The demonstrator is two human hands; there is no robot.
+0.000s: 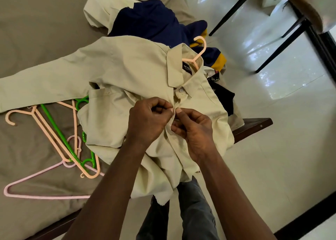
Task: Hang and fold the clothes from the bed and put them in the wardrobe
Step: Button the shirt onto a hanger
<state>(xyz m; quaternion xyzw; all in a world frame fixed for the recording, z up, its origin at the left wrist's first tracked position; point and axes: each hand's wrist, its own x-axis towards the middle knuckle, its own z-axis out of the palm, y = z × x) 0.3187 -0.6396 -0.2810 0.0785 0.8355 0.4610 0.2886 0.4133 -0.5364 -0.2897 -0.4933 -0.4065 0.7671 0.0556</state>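
Beige shirt [127, 67] lay front-up at the edge of the bed [27, 30], centre of frame. Left hand [149, 119] and right hand [194, 130] each pinched its placket between thumb and fingertips, just below the fastened collar button [181, 90]. Buttoning, I judged, so it wouldn't slip off. Spare hangers [54, 134] lay lower left, within reach. Shirt long-sleeved, creased, one sleeve stretched left. Peach hanger [198, 52] hook poked from the collar. Beyond, navy garment [154, 19] heaped, upper centre.

Hanger [197, 55] body was hidden inside shirt [127, 67]; one sleeve [27, 92] ran off the left edge; label [187, 69] print was illegible
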